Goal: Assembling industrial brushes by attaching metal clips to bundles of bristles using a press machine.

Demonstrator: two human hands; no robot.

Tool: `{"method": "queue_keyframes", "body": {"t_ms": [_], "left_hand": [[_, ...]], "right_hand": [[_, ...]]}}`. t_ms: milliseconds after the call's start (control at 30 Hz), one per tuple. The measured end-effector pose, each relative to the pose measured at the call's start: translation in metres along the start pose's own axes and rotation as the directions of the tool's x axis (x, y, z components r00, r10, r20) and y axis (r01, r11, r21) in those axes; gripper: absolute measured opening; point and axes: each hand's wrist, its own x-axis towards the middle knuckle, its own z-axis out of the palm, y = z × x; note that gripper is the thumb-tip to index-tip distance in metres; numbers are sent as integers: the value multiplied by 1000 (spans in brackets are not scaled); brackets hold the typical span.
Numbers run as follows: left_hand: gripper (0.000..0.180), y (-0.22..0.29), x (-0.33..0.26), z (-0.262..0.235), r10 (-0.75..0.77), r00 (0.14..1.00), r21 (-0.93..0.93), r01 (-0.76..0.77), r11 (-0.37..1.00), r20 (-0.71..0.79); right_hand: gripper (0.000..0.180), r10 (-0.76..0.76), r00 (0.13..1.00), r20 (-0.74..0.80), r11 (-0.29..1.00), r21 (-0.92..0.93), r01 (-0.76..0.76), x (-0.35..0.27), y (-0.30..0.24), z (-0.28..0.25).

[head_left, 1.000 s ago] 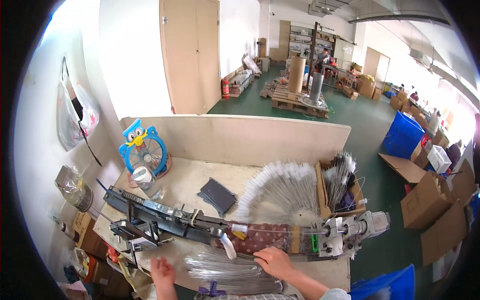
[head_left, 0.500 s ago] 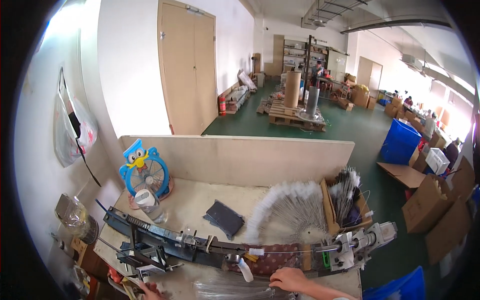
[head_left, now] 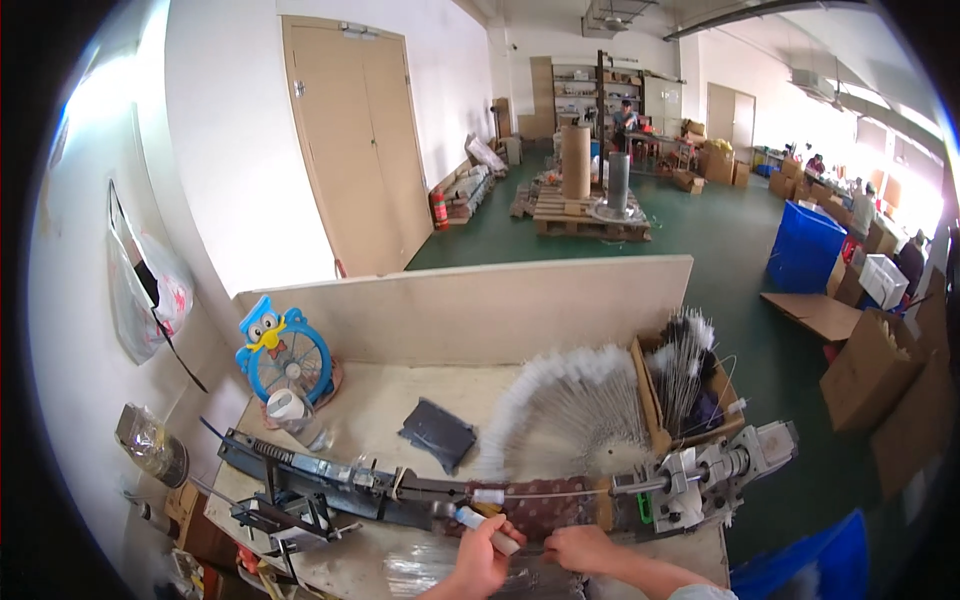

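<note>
My left hand (head_left: pixel 483 562) is closed around the white handle (head_left: pixel 506 545) of a lever at the front of the bench machine (head_left: pixel 380 485). My right hand (head_left: pixel 580 550) rests just right of it with curled fingers, by the bundle of thin metal wires (head_left: pixel 415 570); what its fingertips hold, if anything, is hidden. Above both hands, a small white-bristled brush (head_left: pixel 488 496) sits in the machine. Its thin rod (head_left: pixel 560 492) runs right to the metal clamping unit (head_left: pixel 690 490). Dark red dotted cloth (head_left: pixel 535 515) lies beneath the rod.
Many finished brushes (head_left: pixel 570 400) fan out on the table behind the machine, beside a cardboard box of brushes (head_left: pixel 650 400). A dark pad (head_left: pixel 438 434), a lidded jar (head_left: pixel 295 415) and a blue fan (head_left: pixel 290 365) stand further left. A low board (head_left: pixel 480 305) borders the back.
My left hand has come from the lower left to the lever and taken hold of its white handle. My right hand has barely moved. The view has shifted slightly.
</note>
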Motion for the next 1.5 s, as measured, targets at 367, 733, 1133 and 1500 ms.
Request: {"method": "queue_keyframes", "body": {"t_ms": [367, 733, 1133, 1500], "left_hand": [[39, 86, -49, -42, -108, 867, -310, 287, 906, 487], [22, 21, -21, 27, 18, 768, 610, -522, 596, 640], [11, -41, 81, 64, 10, 526, 380, -602, -702, 850], [9, -25, 89, 80, -75, 465, 241, -581, -777, 882]], "right_hand": [[24, 51, 992, 117, 989, 129, -66, -17, 5, -8], [22, 112, 988, 102, 984, 129, -125, -19, 4, -23], [22, 91, 996, 27, 988, 124, -93, -30, 20, -6], [15, -60, 989, -137, 997, 30, 65, -44, 9, -11]]}}
